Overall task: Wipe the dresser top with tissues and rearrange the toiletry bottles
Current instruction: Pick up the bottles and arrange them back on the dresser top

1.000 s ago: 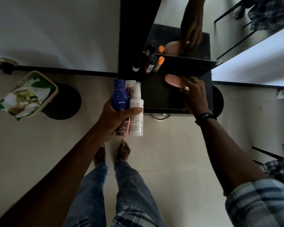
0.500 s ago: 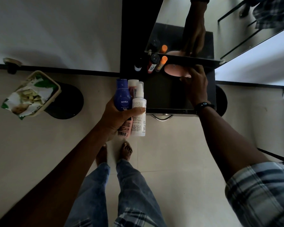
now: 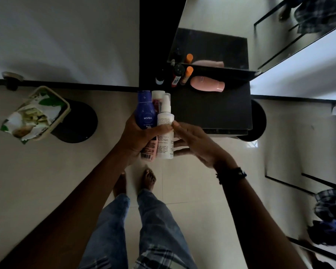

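My left hand (image 3: 140, 140) grips three bottles together in front of the dresser's left edge: a blue Nivea bottle (image 3: 145, 111), a pink tube (image 3: 151, 150) behind it and a white pump bottle (image 3: 165, 133). My right hand (image 3: 196, 144) is open, fingers spread, its fingertips touching the white pump bottle's right side. On the black dresser top (image 3: 211, 109) a pink bottle (image 3: 207, 83) lies on its side against the mirror. Left of it stand an orange-capped bottle (image 3: 186, 74), a dark-capped bottle (image 3: 177, 74) and a small white-based one (image 3: 159, 78).
A mirror (image 3: 231, 26) rises behind the dresser top. A bin (image 3: 37, 113) stuffed with wrappers stands on a dark round stool (image 3: 78, 123) at the left. Another dark round stool (image 3: 258, 121) sits right of the dresser. My bare feet (image 3: 136, 181) are on the tiled floor.
My right hand let go of the pink bottle, now lying by the mirror, and came back toward me to the white pump bottle in my left hand. My left hand held still.
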The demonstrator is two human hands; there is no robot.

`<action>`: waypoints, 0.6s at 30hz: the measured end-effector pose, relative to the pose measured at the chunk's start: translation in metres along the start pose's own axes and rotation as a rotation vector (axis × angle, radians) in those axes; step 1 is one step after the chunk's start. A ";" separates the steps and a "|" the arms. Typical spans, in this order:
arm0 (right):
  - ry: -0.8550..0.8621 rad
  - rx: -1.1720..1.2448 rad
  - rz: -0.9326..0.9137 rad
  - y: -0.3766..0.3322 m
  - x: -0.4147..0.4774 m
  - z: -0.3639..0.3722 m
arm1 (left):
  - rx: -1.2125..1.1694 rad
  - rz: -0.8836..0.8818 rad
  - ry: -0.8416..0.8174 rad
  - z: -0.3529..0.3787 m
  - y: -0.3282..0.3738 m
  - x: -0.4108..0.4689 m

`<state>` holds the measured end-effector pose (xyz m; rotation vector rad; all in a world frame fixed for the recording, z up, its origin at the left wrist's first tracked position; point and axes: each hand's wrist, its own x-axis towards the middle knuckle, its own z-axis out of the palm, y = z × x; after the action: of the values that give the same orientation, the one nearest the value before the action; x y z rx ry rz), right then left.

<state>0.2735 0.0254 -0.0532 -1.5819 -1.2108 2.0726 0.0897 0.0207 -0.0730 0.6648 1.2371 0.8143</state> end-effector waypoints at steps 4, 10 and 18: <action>-0.041 0.204 -0.071 0.005 -0.012 0.003 | 0.043 0.033 -0.005 0.003 0.003 0.000; 0.065 0.154 -0.149 0.003 -0.014 0.008 | 0.052 0.049 0.020 0.014 0.007 0.001; 0.120 0.439 -0.209 0.013 -0.010 -0.011 | -0.205 0.022 0.044 0.013 0.016 0.005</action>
<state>0.2902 0.0159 -0.0563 -1.2939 -0.7732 1.9121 0.1007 0.0334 -0.0602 0.4970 1.1686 0.9637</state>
